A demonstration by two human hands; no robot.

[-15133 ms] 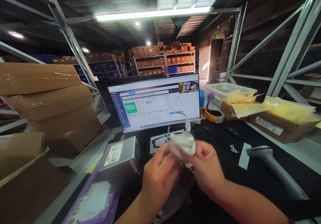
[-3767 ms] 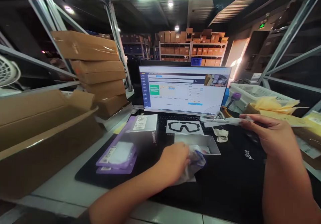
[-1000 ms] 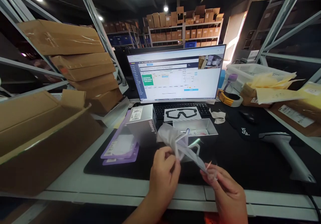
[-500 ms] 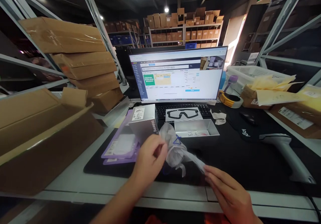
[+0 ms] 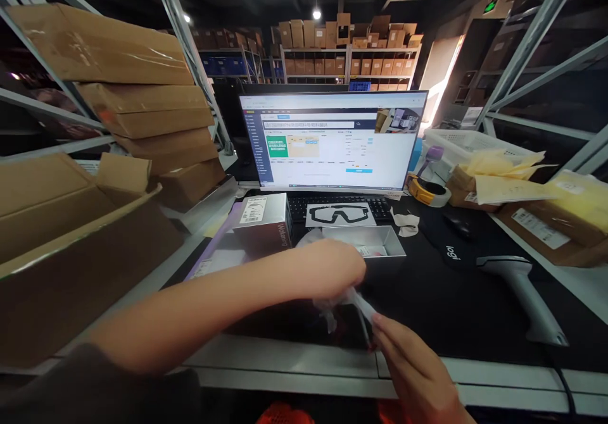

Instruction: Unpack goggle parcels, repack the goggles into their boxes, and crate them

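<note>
Nearest, at the front edge of the desk (image 5: 266,362), the right hand (image 5: 418,370) pinches the narrow end of the wrap (image 5: 361,305), a translucent, crumpled strip. From those fingertips the wrap's long axis runs away and to the left, slanting over the black mat (image 5: 437,329) and passing beneath the left hand (image 5: 335,269). The wrap therefore lies between the two hands: its tail is with the right, its bulk is under and beyond the left, which is nearer that part. The left hand is curled over it, its fingertips turned out of sight; whether it grips cannot be told. A loose end hangs below the left hand.

Right of the hands, well apart, lies the scanner (image 5: 522,291). Just beyond the left hand stands the open box (image 5: 397,243), with the silver box (image 5: 263,224) to its left. Behind are the card (image 5: 339,214), keyboard (image 5: 380,209) and monitor (image 5: 327,158).
</note>
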